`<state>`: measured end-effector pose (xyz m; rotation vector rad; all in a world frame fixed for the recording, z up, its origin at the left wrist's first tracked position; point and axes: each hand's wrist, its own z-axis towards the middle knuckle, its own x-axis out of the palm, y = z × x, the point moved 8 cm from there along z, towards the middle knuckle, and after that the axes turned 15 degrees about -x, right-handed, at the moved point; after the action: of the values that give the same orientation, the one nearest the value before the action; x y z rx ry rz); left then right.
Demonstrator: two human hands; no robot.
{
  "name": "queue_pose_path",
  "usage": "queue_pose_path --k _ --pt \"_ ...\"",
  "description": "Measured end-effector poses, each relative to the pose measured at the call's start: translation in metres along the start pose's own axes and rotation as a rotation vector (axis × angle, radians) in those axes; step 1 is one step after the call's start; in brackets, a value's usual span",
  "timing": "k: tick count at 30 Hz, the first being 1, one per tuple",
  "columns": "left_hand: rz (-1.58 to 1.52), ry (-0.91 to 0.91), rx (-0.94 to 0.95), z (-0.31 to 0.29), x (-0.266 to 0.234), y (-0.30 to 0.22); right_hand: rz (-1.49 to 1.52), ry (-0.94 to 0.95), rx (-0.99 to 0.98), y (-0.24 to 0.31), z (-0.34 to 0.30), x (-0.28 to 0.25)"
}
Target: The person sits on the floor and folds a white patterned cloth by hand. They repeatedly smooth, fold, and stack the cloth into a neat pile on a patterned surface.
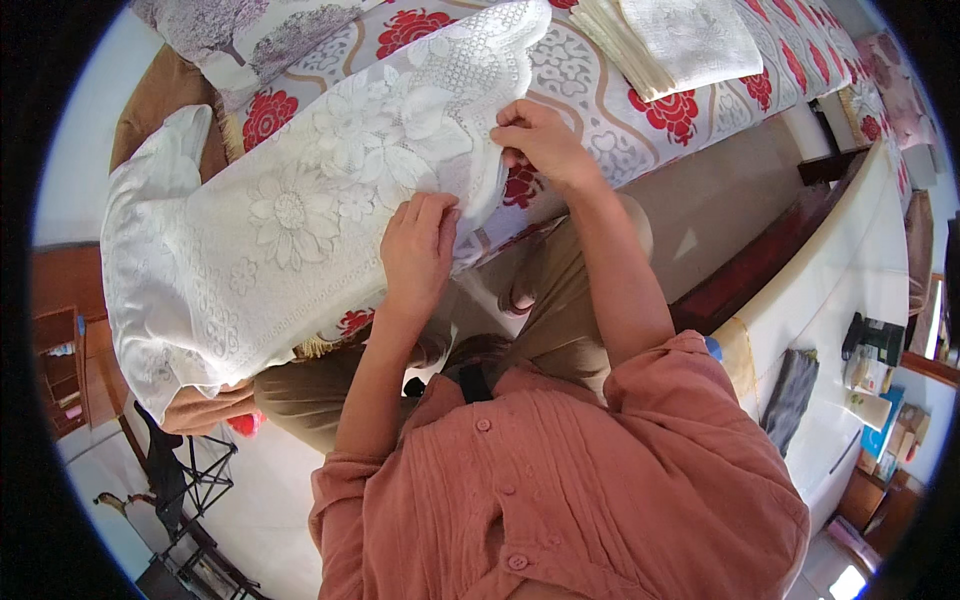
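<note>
A white lace cloth (330, 180) with a raised flower pattern and a scalloped edge lies spread over a seat with a red, grey and white patterned cover (565, 70). My right hand (545, 145) pinches the cloth's right edge between thumb and fingers. Closer to me, my left hand (418, 245) is closed at the near right part of the same cloth, its fingers bent and together on the fabric. The far left end of the cloth hangs in loose folds over a brown armrest (165, 95).
Folded white cloths (690, 45) lie in a stack on the seat at the upper right. A grey and white cushion (250, 40) is at the top left. To the right runs a pale table (800, 320) with a dark cloth (790, 400) and small items. Black folding-frame legs (205, 475) stand lower left.
</note>
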<state>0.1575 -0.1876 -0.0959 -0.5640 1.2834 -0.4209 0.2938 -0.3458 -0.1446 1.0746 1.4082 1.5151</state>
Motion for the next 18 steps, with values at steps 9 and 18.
queue_pose_path --k 9,18 --pt "0.141 0.087 0.085 0.006 0.016 -0.021 -0.237 0.075 0.012 -0.008 -0.002 -0.006" --pt "0.092 0.194 0.017 0.059 0.021 -0.021 -0.535 -0.465 -0.377 0.014 0.079 -0.086"
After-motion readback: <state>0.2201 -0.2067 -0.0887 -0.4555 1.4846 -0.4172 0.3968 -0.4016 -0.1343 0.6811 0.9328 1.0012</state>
